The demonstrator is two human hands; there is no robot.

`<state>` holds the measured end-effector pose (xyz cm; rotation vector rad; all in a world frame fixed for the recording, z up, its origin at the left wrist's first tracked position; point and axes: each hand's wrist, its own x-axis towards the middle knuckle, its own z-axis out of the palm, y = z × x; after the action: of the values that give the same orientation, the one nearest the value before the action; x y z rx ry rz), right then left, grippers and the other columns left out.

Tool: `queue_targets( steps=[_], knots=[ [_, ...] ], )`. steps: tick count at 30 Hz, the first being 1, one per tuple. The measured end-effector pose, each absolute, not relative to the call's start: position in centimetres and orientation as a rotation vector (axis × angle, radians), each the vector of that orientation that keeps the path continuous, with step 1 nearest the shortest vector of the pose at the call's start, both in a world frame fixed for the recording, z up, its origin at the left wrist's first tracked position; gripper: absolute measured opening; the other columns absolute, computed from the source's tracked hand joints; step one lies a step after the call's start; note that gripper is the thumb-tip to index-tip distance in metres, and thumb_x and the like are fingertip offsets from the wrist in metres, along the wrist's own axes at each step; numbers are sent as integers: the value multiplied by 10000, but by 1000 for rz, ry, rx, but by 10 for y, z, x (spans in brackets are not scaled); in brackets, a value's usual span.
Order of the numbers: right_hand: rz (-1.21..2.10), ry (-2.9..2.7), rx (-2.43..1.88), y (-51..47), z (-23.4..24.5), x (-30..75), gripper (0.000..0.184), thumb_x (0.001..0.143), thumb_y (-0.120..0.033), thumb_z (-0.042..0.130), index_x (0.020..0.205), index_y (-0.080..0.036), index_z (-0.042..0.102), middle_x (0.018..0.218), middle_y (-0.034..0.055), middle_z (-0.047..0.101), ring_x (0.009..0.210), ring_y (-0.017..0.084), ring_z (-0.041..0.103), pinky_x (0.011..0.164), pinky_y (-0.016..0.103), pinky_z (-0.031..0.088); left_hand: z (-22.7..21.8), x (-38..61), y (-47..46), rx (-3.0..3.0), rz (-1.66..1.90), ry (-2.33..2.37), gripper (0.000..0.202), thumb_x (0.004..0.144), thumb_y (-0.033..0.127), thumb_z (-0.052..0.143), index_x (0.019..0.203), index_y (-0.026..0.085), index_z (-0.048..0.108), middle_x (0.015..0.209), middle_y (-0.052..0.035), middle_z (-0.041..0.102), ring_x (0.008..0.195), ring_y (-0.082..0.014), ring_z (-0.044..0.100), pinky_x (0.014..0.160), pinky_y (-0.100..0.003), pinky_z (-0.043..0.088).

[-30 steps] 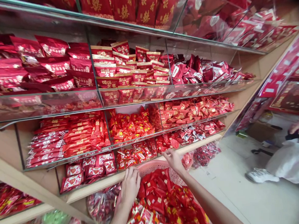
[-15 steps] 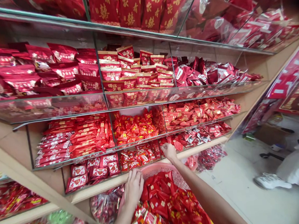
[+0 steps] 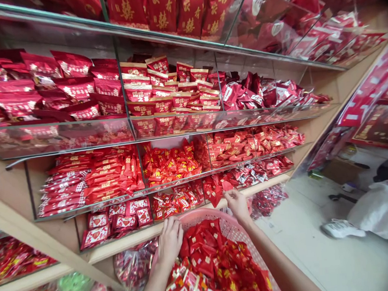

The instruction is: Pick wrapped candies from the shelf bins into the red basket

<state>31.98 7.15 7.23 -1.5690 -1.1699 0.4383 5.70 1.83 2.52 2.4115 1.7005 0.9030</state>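
Observation:
A pink plastic basket [image 3: 224,225] heaped with red wrapped candies [image 3: 206,255] stands at the bottom centre, below the lowest shelf. My left hand [image 3: 172,240] is curled over the basket's left rim near its back edge. At the front of the lowest shelf, above the basket's right side, is my right hand [image 3: 238,206]. Its fingers are pinched together at a red candy packet [image 3: 228,185]. More red packets [image 3: 213,195] lie in the same compartment, just left of those fingers.
Glass-fronted shelves [image 3: 176,182] of red sweets rise ahead, with a wooden ledge [image 3: 127,239] along the bottom. Clear bags of sweets [image 3: 136,267] sit beneath. To the right, a person's white shoe [image 3: 342,229] and a white plastic bag [image 3: 381,210] are on the tiled floor [image 3: 296,231].
My right hand has moved right and back toward me, from inside the lowest compartment to its front edge. The left hand stays on the basket rim. The view has shifted slightly.

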Motion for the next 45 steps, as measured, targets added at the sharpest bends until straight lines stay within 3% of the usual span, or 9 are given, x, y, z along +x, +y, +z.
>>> queue_targets(
  steps=[7, 14, 29, 35, 45],
  knots=[
    [924, -1000, -1508, 18, 53, 327, 374, 624, -536, 587, 617, -167, 530, 399, -72, 375, 366, 68, 291, 382, 211, 223, 26, 58, 18, 2409, 939, 1677, 218, 861, 215, 341, 876, 212, 558, 958, -41, 533, 916, -184, 488, 809, -336, 452],
    [1132, -1166, -1495, -1, 27, 333, 418, 617, -585, 583, 594, -178, 488, 401, -82, 338, 368, 59, 268, 375, 203, 203, 27, 59, 18, 2397, 957, 1674, 217, 863, 208, 340, 872, 209, 557, 948, -38, 534, 901, -178, 488, 804, -330, 449],
    [979, -1387, -1528, 5, 3, 310, 341, 714, -486, 492, 532, -199, 463, 512, -28, 484, 492, 122, 448, 495, 236, 357, 27, 58, 17, 2404, 922, 1678, 230, 872, 217, 324, 897, 205, 552, 959, -44, 530, 917, -185, 482, 807, -344, 446],
    [808, -1509, -1629, 5, -14, 312, 206, 723, -365, 476, 624, -203, 555, 634, 19, 619, 603, 168, 548, 546, 252, 404, 25, 58, 18, 2418, 948, 1663, 234, 867, 213, 330, 916, 209, 558, 957, -47, 531, 914, -186, 479, 808, -351, 451],
    [472, -1526, -1811, 51, 31, 340, 265, 760, -370, 446, 776, -167, 616, 748, 75, 677, 695, 198, 615, 622, 266, 412, 28, 58, 18, 2400, 934, 1684, 218, 856, 220, 352, 885, 209, 567, 955, -43, 541, 910, -184, 487, 794, -335, 460]
  ],
)
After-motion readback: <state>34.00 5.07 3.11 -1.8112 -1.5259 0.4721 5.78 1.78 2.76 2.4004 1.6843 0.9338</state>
